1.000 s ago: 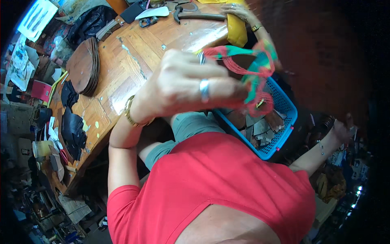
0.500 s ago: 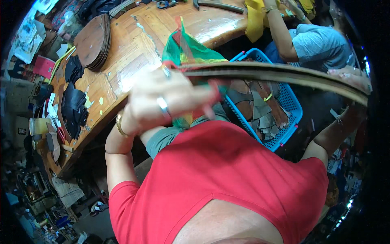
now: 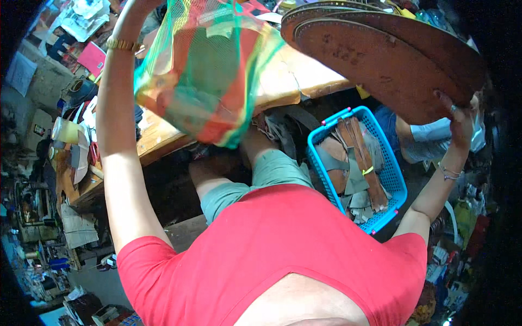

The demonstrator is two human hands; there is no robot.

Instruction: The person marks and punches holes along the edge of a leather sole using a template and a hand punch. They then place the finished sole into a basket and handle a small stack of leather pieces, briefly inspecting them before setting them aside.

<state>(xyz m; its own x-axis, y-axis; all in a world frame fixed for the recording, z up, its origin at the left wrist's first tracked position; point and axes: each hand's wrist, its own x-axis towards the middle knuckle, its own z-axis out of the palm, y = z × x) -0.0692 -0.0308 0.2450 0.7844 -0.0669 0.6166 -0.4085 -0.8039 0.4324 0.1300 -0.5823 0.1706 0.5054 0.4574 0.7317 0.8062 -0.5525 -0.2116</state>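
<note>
My right hand [image 3: 461, 122] grips the lower right edge of a stack of brown leather pieces [image 3: 359, 65]. The pieces are large and rounded, with small holes along their rims, and are slightly fanned. My left hand [image 3: 140, 16] reaches the upper edge of the picture, its fingers cut off from sight. Near it a green, red and yellow mesh bag [image 3: 212, 76] hangs raised over the table's front edge, somewhat blurred. Its top runs out of view, so its contact with my left hand is hidden.
A wooden table [image 3: 312, 76] lies ahead. Beside my knees, a blue plastic basket [image 3: 399, 182] holds leather offcuts. Another person [image 3: 424, 133], partly hidden by the leather, is close on the right. Clutter, including a pink item [image 3: 92, 58], fills the left side.
The leather stack has swung from edge-on between both hands to face-on at the upper right, in my right hand alone. My left hand has risen, and the mesh bag is lifted closer.
</note>
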